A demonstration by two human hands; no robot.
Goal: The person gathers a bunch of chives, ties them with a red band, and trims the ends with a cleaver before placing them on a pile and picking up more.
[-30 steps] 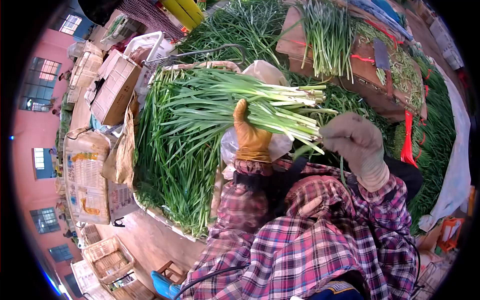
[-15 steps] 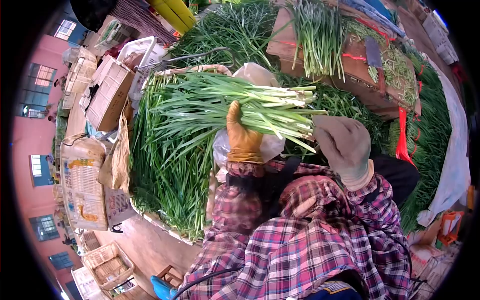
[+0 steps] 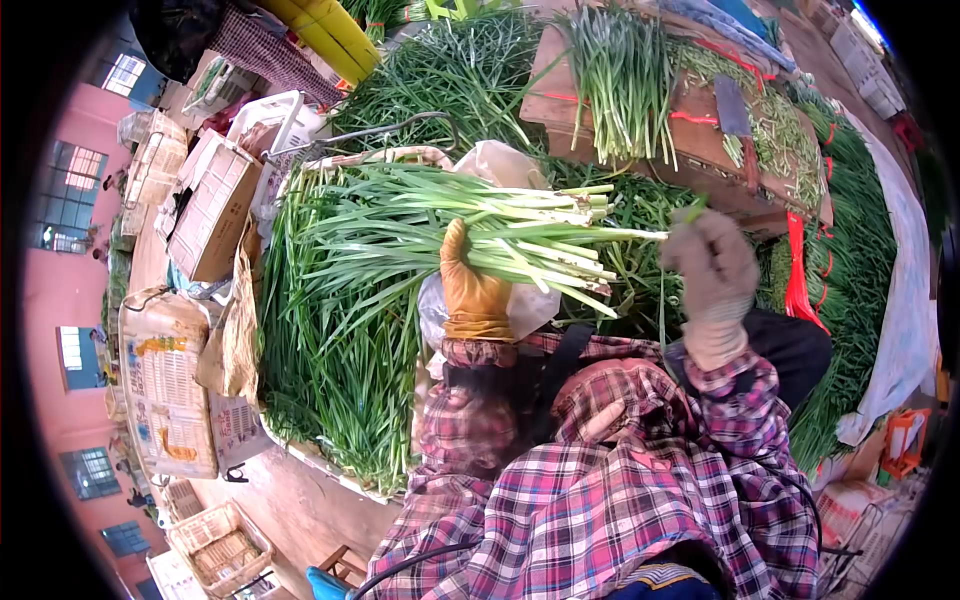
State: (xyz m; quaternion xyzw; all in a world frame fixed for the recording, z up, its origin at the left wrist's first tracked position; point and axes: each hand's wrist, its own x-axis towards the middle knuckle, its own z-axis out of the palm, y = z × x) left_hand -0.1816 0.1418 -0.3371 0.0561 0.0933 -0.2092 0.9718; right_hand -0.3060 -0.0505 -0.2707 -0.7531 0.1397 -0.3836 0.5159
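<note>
My left hand [image 3: 476,285], in an orange glove, is wrapped round a bunch of long green stalks [image 3: 500,235], thumb on top. The pale cut ends point right and the leaves spread left over a large pile of greens [image 3: 340,370]. At the right of the bunch is my right hand [image 3: 712,275], in a grey-brown glove, its fingers curled and slightly blurred. One pale stalk end [image 3: 645,235] sticks out of the bunch up to its fingertips, and a bit of green shows above them.
A cleaver [image 3: 733,108] and a second bunch [image 3: 620,85] lie on a cardboard-covered surface [image 3: 555,95]. Red ties [image 3: 798,275] hang at its edge. Crates [image 3: 165,385] and a carton [image 3: 212,210] stand left. A person's checked sleeve [image 3: 265,50] shows at the top left.
My right hand has moved right and slightly up from the stalk ends. One stalk now protrudes from the bunch towards it. The view has shifted slightly.
</note>
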